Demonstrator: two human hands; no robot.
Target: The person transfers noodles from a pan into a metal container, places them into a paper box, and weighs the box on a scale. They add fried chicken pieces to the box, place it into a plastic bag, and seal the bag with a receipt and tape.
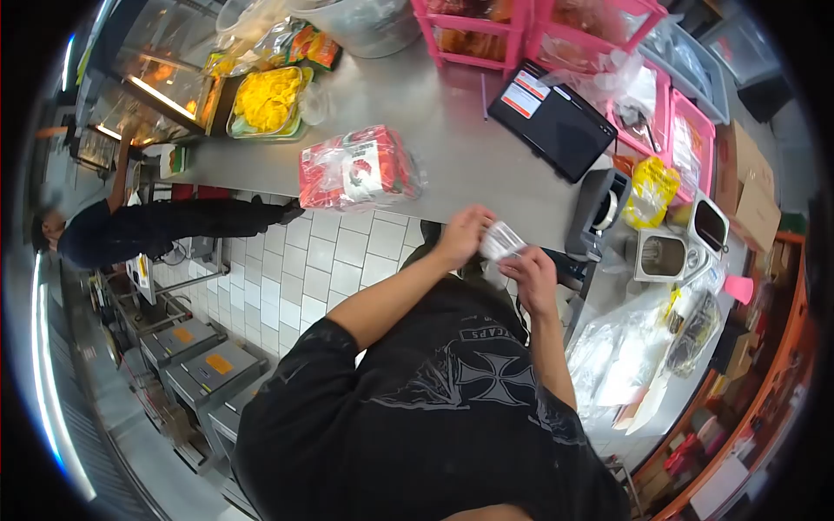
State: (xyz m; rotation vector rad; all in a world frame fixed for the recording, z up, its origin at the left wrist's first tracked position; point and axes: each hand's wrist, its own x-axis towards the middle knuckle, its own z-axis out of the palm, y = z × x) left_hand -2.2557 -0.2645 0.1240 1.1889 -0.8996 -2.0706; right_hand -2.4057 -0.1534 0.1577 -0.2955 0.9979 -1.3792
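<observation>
My left hand (467,235) and my right hand (532,276) are close together at the front edge of the steel counter. Between them is a small white piece with dark printing (501,242), which looks like a paper label or packet. Fingers of both hands are closed on it, the left at its left side and the right at its lower right corner. To the left on the counter lies a clear plastic pack of red printed packets (358,169). A tape dispenser (599,213) stands right of my right hand.
A black tablet (553,120) lies on the counter (400,95) beside pink baskets (473,39). A tray of yellow food (267,102) stands at the back left. Metal containers (660,254) and plastic bags (621,347) are on the right. Another person (113,233) stands at the far left.
</observation>
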